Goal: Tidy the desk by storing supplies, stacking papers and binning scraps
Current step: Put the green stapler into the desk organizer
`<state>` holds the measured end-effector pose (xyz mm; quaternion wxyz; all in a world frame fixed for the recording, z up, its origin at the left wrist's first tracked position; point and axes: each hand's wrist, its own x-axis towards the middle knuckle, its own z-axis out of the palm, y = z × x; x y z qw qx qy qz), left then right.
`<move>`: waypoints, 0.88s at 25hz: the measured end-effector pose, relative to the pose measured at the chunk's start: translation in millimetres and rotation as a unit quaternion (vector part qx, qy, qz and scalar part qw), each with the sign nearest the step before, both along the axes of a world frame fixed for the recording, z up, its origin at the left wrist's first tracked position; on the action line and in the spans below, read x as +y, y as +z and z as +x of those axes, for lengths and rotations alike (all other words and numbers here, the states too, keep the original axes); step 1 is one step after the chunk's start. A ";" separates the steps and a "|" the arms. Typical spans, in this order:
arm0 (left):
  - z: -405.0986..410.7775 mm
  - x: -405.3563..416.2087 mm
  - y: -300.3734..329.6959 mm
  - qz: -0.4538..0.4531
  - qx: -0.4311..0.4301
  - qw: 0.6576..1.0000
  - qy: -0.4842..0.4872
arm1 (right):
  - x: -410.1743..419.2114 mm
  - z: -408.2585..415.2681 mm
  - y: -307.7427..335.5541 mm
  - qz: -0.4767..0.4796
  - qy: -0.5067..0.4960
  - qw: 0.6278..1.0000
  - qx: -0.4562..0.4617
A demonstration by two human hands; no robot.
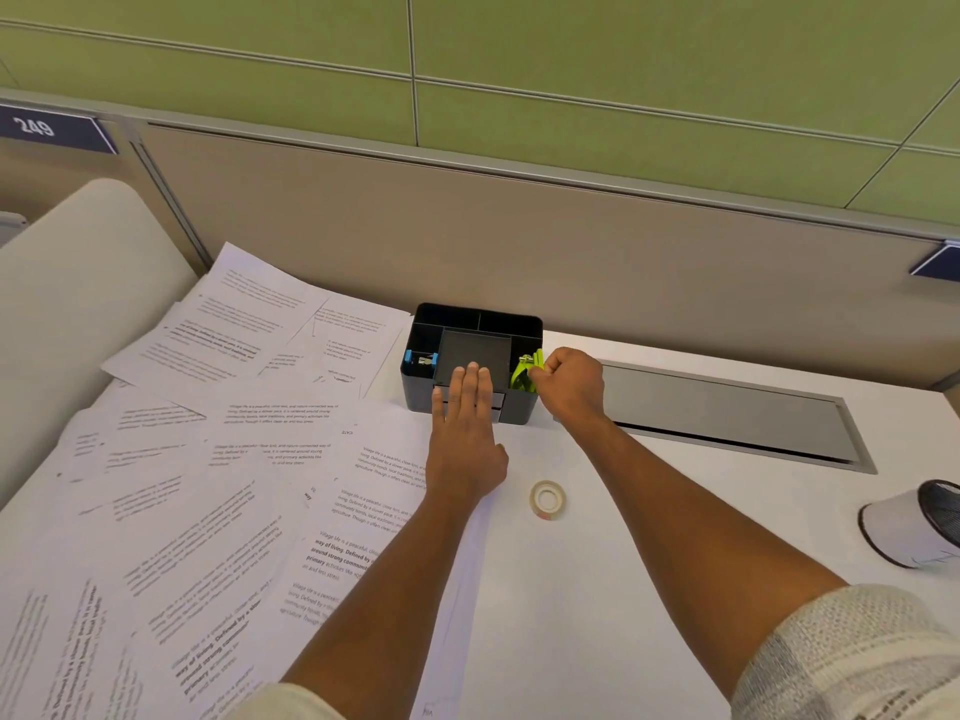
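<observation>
A black desk organiser (519, 407) stands at the back of the white desk against the partition. My left hand (465, 433) lies flat on its front with straight fingers. My right hand (569, 384) pinches a lime-green clip (522, 374) at the organiser's right compartment. A blue clip (415, 358) lies in the left compartment. Many printed sheets (208, 459) lie scattered over the left half of the desk. A roll of clear tape (547, 500) lies on the desk between my forearms.
A grey cable-tray lid (727, 413) is set into the desk at the right. A mesh bin with a white liner (909, 527) lies on its side at the right edge. A beige partition (467, 226) closes the back.
</observation>
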<state>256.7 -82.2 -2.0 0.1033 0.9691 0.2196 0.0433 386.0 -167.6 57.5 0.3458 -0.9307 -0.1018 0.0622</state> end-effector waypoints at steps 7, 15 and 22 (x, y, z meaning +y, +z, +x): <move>0.5 2.3 -4.8 -0.008 -0.007 1.000 -0.001 | 5.0 1.1 -12.0 -0.095 0.021 0.995 -0.030; 0.8 1.7 -8.8 -0.017 -0.030 0.999 0.006 | 4.4 -0.2 -18.9 -0.141 0.040 0.989 -0.024; -0.1 0.3 -8.3 -0.011 -0.024 1.000 0.005 | -5.4 2.1 -19.0 -0.163 0.073 0.984 -0.022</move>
